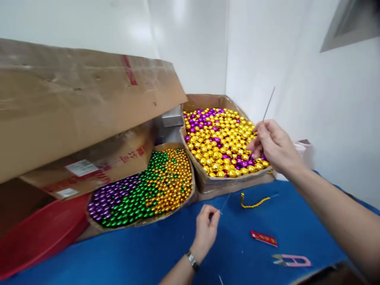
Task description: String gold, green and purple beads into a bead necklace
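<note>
Now, head camera: two boxes of beads side by side on a blue desk (148, 257). Back box (208, 96), cardboard, open at the top, filled close to the rim. Contents: mostly gold beads (212, 159), mixed sizes, with purple ones gathered toward the far left and in a patch at the near right. Front box (195, 190), lower and rounded, also full; smaller beads in loose bands, purple at left, green across the middle, gold at right, some green strays among the gold.

Right hand (263, 132) closed in a fingertip pinch on a long needle (269, 103), which points up and slightly right. It overlaps the right side of the back box; contact with the beads cannot be told. Left hand (209, 223), watch (192, 261) at the wrist, pinches a thin pale thread (220, 212) just in front of the boxes. Thread runs faintly upward; its far end is too fine to follow.

On the desk, right of the left hand: a bent string of gold beads (255, 204), a red packet (263, 238), pink snips (297, 261). Far left, a red basin (44, 233) under a cardboard carton (89, 91).
</note>
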Action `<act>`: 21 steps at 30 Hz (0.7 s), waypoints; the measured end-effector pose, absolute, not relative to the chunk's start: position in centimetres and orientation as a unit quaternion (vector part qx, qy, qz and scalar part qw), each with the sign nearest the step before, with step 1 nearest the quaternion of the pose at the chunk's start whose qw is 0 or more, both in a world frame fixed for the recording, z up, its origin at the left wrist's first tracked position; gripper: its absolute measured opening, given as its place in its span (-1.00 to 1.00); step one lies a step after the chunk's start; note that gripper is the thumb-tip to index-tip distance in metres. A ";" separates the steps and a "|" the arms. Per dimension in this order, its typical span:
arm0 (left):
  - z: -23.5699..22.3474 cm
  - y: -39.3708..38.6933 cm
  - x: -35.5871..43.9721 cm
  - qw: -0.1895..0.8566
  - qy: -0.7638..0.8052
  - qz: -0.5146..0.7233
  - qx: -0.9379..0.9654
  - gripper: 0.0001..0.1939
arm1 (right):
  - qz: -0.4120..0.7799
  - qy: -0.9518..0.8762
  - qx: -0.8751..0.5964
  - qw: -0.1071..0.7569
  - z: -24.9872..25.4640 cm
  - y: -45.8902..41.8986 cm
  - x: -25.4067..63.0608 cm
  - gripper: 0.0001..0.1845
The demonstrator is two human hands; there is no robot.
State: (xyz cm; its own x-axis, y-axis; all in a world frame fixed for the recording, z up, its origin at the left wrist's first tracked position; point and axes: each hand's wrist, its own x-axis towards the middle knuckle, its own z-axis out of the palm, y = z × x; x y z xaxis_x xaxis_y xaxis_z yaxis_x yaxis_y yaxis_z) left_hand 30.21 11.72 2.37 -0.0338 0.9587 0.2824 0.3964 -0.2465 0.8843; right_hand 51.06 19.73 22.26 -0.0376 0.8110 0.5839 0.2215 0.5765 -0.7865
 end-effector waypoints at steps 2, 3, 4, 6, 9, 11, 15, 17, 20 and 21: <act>2.4 11.0 29.6 0.294 0.534 0.448 0.655 -0.81 | 0.253 -0.715 -0.389 0.523 21.7 18.9 49.6 -0.71; 2.5 10.4 29.2 0.298 0.528 0.430 0.669 -0.83 | 0.261 -0.736 -0.388 0.489 21.1 18.4 48.8 -0.71; 2.8 9.8 28.7 0.306 0.520 0.411 0.684 -0.86 | 0.278 -0.751 -0.381 0.462 20.3 17.8 48.2 -0.71; 4.1 8.3 27.4 0.326 0.495 0.364 0.719 -0.90 | 0.309 -0.754 -0.379 0.438 18.1 16.5 47.1 -0.70; 7.6 6.9 24.2 0.332 0.465 0.298 0.764 -0.86 | 0.354 -0.738 -0.406 0.407 14.3 14.4 46.2 -0.69; 10.2 7.3 21.1 0.297 0.495 0.297 0.761 -0.77 | 0.387 -0.741 -0.422 0.351 11.6 13.2 45.8 -0.68; 12.7 11.0 12.9 0.092 0.649 0.246 0.714 -0.78 | 0.446 -0.757 -0.389 0.277 7.1 11.2 44.4 -0.63; 12.3 13.4 9.3 0.058 0.690 0.218 0.688 -0.81 | 0.448 -0.755 -0.395 0.272 5.6 10.5 43.5 -0.61; 10.6 16.4 6.0 0.037 0.725 0.172 0.666 -0.85 | 0.431 -0.747 -0.414 0.290 4.6 10.1 42.2 -0.59; 10.1 17.1 5.5 0.038 0.730 0.159 0.664 -0.86 | 0.427 -0.748 -0.412 0.296 4.4 10.2 41.8 -0.60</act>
State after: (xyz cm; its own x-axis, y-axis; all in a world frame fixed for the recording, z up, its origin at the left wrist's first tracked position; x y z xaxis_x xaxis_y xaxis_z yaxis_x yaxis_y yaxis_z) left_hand 5.53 17.10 10.07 -0.1162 0.9808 0.1563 0.9567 0.0683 0.2830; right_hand 41.81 10.18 4.40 -0.4852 0.8697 0.0906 0.3640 0.2951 -0.8834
